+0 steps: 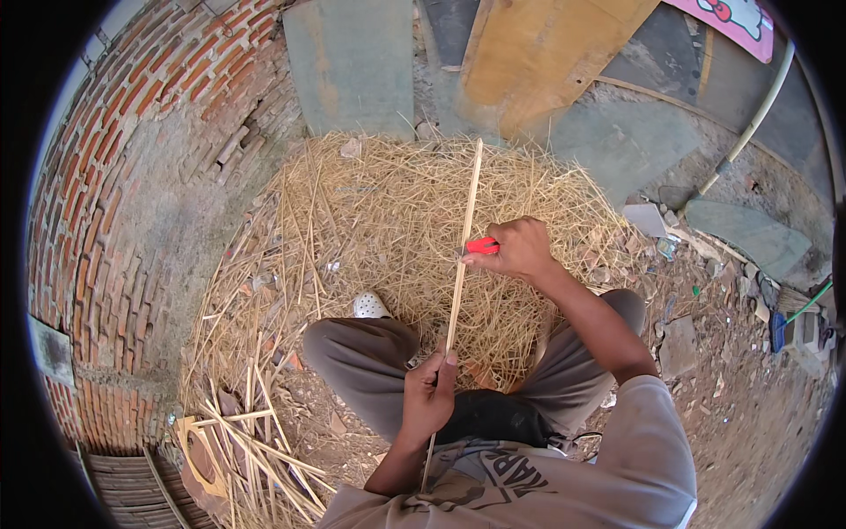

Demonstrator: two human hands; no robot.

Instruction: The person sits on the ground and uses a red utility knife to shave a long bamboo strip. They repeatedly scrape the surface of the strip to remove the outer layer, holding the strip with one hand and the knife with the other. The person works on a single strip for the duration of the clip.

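Note:
A long, pale split-bamboo strip [471,189] runs from my lap up and away in front of me, tilted slightly to the right. My left hand [428,394] is closed around its lower part, close to my body. Further along, my right hand [518,249] grips a red-handled knife [482,246], its handle against the strip. The blade is too small or hidden to make out. Beneath the strip, a thick heap of thin, straw-coloured shavings [388,212] covers the ground between and beyond my bent knees.
A pile of bamboo strips [256,450] lies at lower left beside my leg. The brick wall [115,229] rises on the left. Grey and tan boards [538,62] lean at the far side. Rubble, a pale pipe [749,132] and a blue-headed brush [777,332] are on the right.

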